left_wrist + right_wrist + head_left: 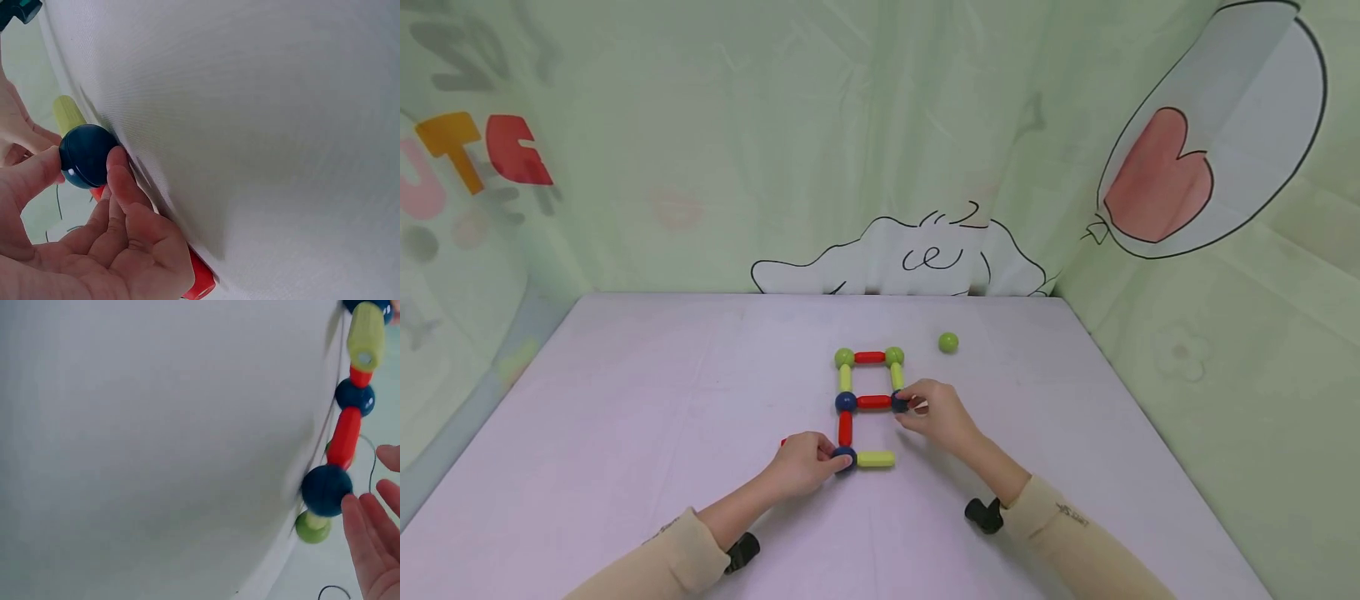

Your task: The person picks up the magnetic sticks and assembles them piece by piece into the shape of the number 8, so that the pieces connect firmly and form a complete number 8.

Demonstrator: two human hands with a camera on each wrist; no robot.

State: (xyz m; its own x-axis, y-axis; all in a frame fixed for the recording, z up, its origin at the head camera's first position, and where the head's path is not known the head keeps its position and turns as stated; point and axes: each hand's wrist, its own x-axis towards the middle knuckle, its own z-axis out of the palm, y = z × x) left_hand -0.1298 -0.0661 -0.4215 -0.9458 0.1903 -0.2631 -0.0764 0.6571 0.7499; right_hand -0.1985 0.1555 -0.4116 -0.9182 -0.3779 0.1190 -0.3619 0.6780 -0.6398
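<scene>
My left hand (805,463) pinches a dark blue ball (87,156) between thumb and fingers, at the near corner of a flat frame of rods and balls. A yellow-green rod (876,459) sticks out rightward from that ball, and a red rod (846,429) runs away from it to another blue ball (846,402). My right hand (942,415) is at the right-hand blue ball (327,490); a fingertip touches it while the thumb stands apart. Another red rod (201,278) lies beside my left hand, mostly hidden by it in the head view.
Two green balls (845,358) joined by a red rod (870,357) form the frame's far side. A loose green ball (948,342) lies to its right. The white-covered table (647,375) meets printed curtains (737,150) at the back and sides.
</scene>
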